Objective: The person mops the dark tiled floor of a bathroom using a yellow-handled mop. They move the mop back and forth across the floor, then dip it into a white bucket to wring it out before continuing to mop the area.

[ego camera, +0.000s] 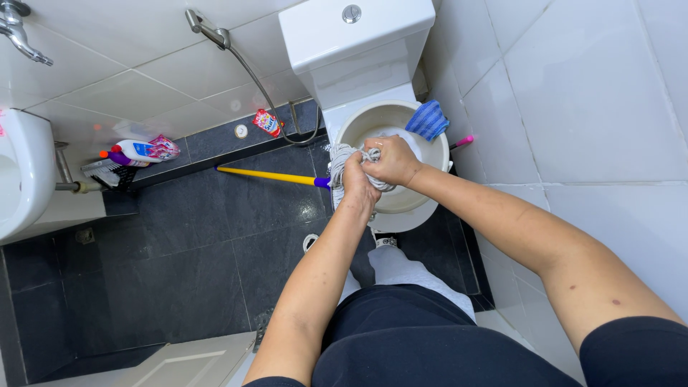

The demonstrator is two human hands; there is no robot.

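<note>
We record one grey-white string mop head of twisted cotton cords [342, 159], bunched into a tight bundle and held over the open white ceramic toilet bowl [430, 154]. Loose loops of cord show at the top and left of the bundle; the rest is hidden under the grip. We note that our left hand [357, 188] wraps the bundle from below and our right hand [390, 160] closes over it from above, the two touching. The mop's yellow straight handle with a purple collar [272, 176] runs level to the left, above the dark floor.
</note>
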